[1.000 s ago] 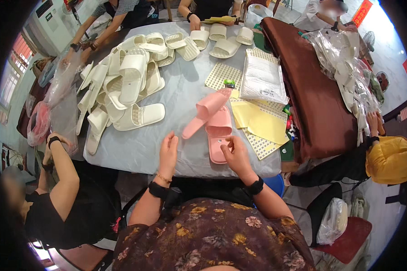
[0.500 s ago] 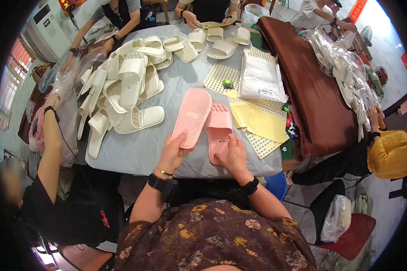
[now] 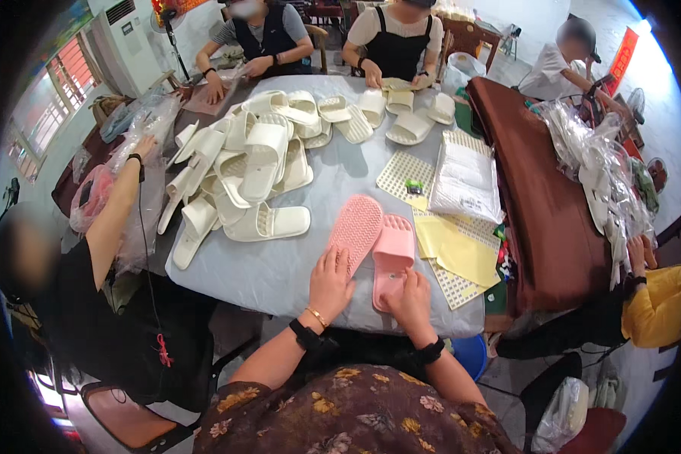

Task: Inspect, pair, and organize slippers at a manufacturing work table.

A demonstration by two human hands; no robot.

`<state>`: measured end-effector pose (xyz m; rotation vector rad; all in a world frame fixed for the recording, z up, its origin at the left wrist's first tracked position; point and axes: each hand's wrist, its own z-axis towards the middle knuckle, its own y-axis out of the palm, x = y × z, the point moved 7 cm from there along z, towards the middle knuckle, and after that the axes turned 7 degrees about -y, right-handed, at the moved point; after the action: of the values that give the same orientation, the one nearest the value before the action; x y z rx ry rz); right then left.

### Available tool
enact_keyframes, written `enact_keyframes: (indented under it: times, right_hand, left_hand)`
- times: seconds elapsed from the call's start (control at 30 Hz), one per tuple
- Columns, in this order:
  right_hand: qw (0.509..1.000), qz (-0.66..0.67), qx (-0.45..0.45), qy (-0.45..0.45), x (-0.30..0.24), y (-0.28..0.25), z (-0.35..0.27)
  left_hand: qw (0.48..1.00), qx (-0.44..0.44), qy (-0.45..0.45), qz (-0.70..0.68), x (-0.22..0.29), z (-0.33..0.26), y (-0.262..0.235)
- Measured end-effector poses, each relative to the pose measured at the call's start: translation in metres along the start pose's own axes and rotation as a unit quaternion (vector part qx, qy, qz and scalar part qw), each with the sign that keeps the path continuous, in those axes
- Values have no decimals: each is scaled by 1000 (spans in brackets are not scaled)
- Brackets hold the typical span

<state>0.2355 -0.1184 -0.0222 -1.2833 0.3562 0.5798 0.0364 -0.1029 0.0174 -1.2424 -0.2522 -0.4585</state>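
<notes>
Grey worktop (image 3: 340,178), near edge: two pink slippers (image 3: 360,224); sole-up one under my left hand (image 3: 331,283), strap-up one touched at heel by my right hand (image 3: 406,304); whether either clamps, I cannot tell

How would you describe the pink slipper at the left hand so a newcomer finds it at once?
On the pale grey tabletop, look right of the big pile of cream slippers. There, the left hand lies over the near end of the left pink slipper. Its bumpy underside faces the camera, unlike the right pink slipper, whose strap shows.
</notes>
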Motion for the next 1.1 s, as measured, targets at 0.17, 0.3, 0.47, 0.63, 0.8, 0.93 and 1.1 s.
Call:
enact_keyframes:
  times: [0.17,0.3,0.47,0.63,0.8,0.93,1.1]
  right_hand:
    - [1000,12,8,-6,0,-2,-2]
    - [1000,-7,-2,0,-1,-2,-2]
    - [998,-51,-38,-9,-16,-4,-5]
    - [995,-69,-70,-3,-23,-1,-5]
    - [993,-74,-87,-29,-22,-1,-4]
    - [990,-51,-117,-61,-14,-4,-4]
    - [988,-24,-130,-73,-6,-9,-4]
  left_hand:
    - [952,-4,-192,-238,-65,-4,11]
    - [792,-42,-229,-564,-92,-23,27]
    - [957,-24,-168,-237,-81,-36,20]
    - [975,-46,-104,-191,-47,-39,23]
    - [982,-65,-69,-164,-26,-45,16]
    - [987,-103,-35,-122,-7,-57,7]
    - [993,-82,26,-79,13,-43,-11]
